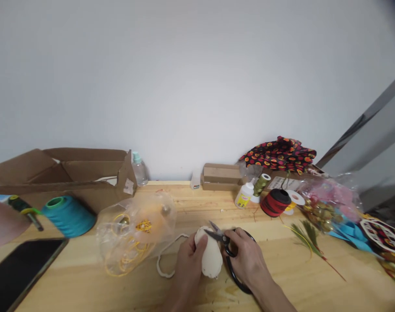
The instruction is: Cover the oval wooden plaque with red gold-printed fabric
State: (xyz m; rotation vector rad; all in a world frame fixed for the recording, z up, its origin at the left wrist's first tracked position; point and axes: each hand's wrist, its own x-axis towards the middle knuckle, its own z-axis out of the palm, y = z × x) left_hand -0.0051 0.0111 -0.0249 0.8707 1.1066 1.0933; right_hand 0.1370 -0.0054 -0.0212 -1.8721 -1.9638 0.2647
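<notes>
My left hand (190,260) is closed on a cream, oval padded piece (212,258) that looks like fabric, the thumb pressed on its upper left. My right hand (246,258) is closed on a pair of scissors (231,251) with large black handles. The blades are parted and lie against the top edge of the cream piece; whether they cut into it I cannot tell. A cream cord or strip (161,262) curves over the table just left of my left hand. Part of the oval's left side is hidden behind my fingers.
To the left are a plastic bag (135,236) with yellow cord, a blue thread cone (69,216), a phone (27,271) and a cardboard box (87,186). On the right stand a glue bottle (244,196), a red-and-black spool (275,203) and a green sprig (306,236).
</notes>
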